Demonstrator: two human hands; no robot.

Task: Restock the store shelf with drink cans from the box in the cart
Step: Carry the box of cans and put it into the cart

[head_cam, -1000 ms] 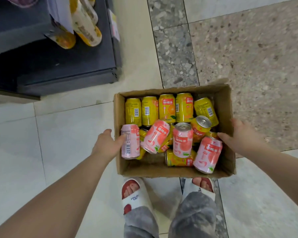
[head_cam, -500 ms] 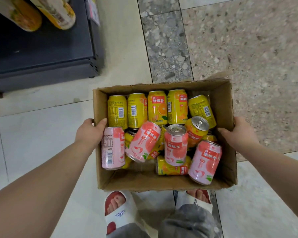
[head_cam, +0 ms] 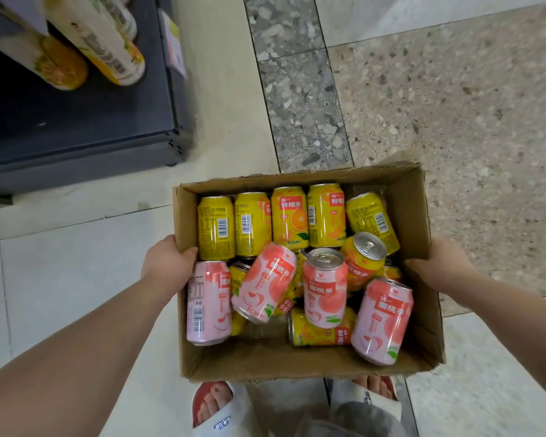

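1. The cardboard box hangs in mid-air in front of the person, above the feet, held between both hands, with its top open.
2. The left hand grips the box's left wall. The thumb hooks over the rim into the box, and the other fingers are hidden on the outside.
3. The right hand clamps the right wall the same way, with the thumb tucked over the edge. The rest of the fingers are out of sight behind the cardboard.
4. Inside, a row of five yellow cans lines the far wall. The rightmost one leans off at an angle.
5. In front of them are four pink cans. One lies along the left wall just beside the left thumb. One is tilted across the middle. One points its silver top up at the camera. One rests against the right wall near the front corner.
6. More yellow cans are jumbled under and between the pink ones. One of them shows its silver top, and another lies crosswise near the front.
7. At upper left is a dark shelf with tall bottles standing on it and a price tag on its edge. The box is well apart from it.
8. Underfoot are pale floor tiles on the left and speckled stone on the right.
9. Two white slippers peek out below the box's near edge.
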